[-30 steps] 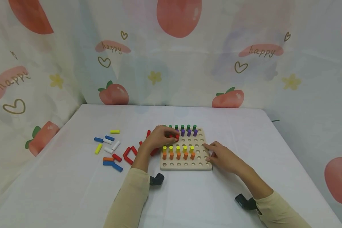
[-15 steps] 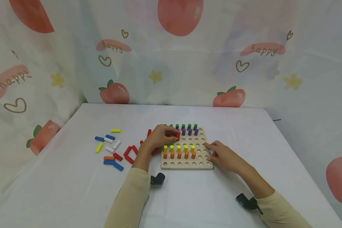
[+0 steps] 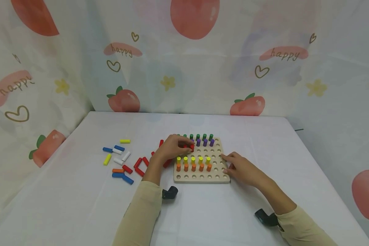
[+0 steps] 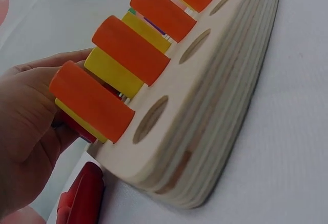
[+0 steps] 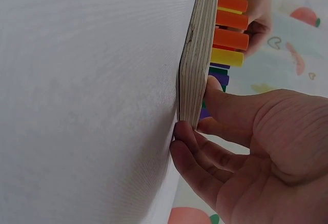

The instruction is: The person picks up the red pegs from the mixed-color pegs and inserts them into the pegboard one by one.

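A wooden pegboard (image 3: 216, 177) lies on the table with pegs standing in rows of its holes. My left hand (image 3: 171, 147) reaches over the board's left side and pinches a red peg (image 3: 192, 148) between thumb and fingers. In the left wrist view that hand (image 4: 28, 116) is partly behind orange pegs (image 4: 92, 101) and yellow pegs (image 4: 115, 73). At the board's right edge, my right hand (image 3: 243, 169) holds it, thumb on top and fingers against the side, as the right wrist view shows. Purple pegs (image 3: 205, 142) and green pegs (image 3: 204, 136) stand in the far rows.
Several red pegs (image 3: 138, 162) lie loose left of the board. Farther left are scattered blue pegs (image 3: 127, 180), white pegs (image 3: 118, 161), yellow pegs (image 3: 107, 159) and an orange peg (image 3: 118, 171). A printed cloth (image 3: 196, 75) hangs behind the white table (image 3: 203, 215).
The head view has shifted very slightly. Both hands keep their places, the left at the red peg and the right at the board's edge.
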